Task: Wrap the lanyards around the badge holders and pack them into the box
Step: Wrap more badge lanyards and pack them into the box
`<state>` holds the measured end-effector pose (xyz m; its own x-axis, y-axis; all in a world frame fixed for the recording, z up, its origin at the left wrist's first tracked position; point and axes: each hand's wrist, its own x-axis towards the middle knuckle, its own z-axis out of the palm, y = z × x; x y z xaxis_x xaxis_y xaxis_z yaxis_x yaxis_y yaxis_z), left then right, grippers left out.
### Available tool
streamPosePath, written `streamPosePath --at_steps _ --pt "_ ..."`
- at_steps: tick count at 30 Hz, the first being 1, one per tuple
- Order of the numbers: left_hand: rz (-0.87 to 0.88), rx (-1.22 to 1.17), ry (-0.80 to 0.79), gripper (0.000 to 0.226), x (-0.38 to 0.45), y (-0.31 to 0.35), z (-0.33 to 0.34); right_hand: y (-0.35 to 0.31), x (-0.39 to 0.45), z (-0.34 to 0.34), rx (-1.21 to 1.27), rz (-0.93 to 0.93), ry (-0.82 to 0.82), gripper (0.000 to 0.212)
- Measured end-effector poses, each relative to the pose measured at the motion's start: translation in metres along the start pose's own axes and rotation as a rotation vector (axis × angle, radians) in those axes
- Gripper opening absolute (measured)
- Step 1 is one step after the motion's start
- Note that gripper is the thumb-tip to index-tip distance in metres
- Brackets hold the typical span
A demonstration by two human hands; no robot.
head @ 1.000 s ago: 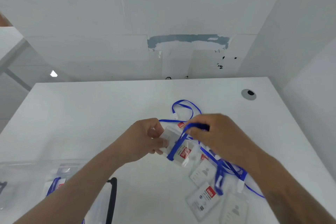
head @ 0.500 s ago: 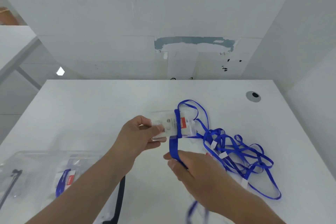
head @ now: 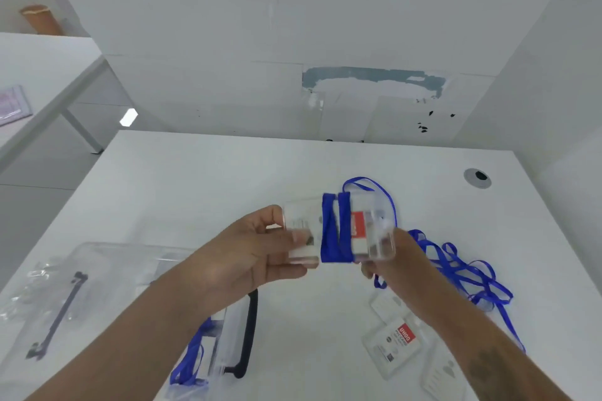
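While the left hand (head: pixel 260 254) pinches one end of a clear plastic badge holder with a red label (head: pixel 338 228), thumb on the near face and fingers curled behind it, the holder sits up in the air over the middle of the white table (head: pixel 195 179). Two turns of blue ribbon lanyard (head: pixel 335 231) already cross its middle, so I'd say this one is partly wrapped and not finished, since plenty of slack trails off to the right.

The right hand (head: pixel 387 254) is tucked behind and under the holder's other end. It looks curled round the lanyard, which comes out just below it, but the holder covers the fingers, so I can't say for sure how tight that hold is.

Progress-wise, early days I reckon. The clear plastic storage box with a black handle (head: pixel 241 329) sits at the near left edge, and at least one blue-wrapped holder (head: pixel 195 355) seems to be in it already. Its clear lid with a dark latch (head: pixel 65 296) lies flat to the left. Still left: a tangled pile of loose blue lanyards (head: pixel 465 273) on the right, plus several unwrapped badge holders (head: pixel 397 345) lying flat near the right forearm. Blurry down there, so I won't count them exactly. Probably three or more to go.
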<state>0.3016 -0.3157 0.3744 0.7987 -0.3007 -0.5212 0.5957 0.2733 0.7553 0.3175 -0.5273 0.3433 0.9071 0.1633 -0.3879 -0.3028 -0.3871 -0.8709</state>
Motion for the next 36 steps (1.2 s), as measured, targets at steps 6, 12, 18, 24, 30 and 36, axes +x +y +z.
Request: streamPosePath --at_steps 6,12,18,24,30,36 --pt "0.136 0.201 0.503 0.02 -0.005 -0.007 -0.021 -0.006 -0.05 0.062 -0.522 -0.277 -0.177 0.027" --pt "0.121 0.526 0.451 0.021 -0.041 -0.007 -0.056 -0.055 -0.042 0.06 -0.74 -0.571 -0.009 0.024" --pt "0.031 0.48 0.371 0.019 -0.08 0.0 -0.102 -0.076 -0.011 0.105 -0.578 -0.463 -0.114 0.009" --pt "-0.165 0.402 0.528 0.017 -0.085 -0.03 -0.166 -0.075 0.007 0.182 -0.765 -0.44 -0.23 0.009" --pt "-0.273 0.55 0.611 0.009 -0.067 -0.063 -0.209 -0.042 0.034 0.244 -1.129 -0.437 -0.281 0.015" --pt "-0.224 0.83 0.612 0.014 -0.029 -0.082 -0.219 -0.021 0.046 0.264 -1.322 -0.363 -0.296 0.016"
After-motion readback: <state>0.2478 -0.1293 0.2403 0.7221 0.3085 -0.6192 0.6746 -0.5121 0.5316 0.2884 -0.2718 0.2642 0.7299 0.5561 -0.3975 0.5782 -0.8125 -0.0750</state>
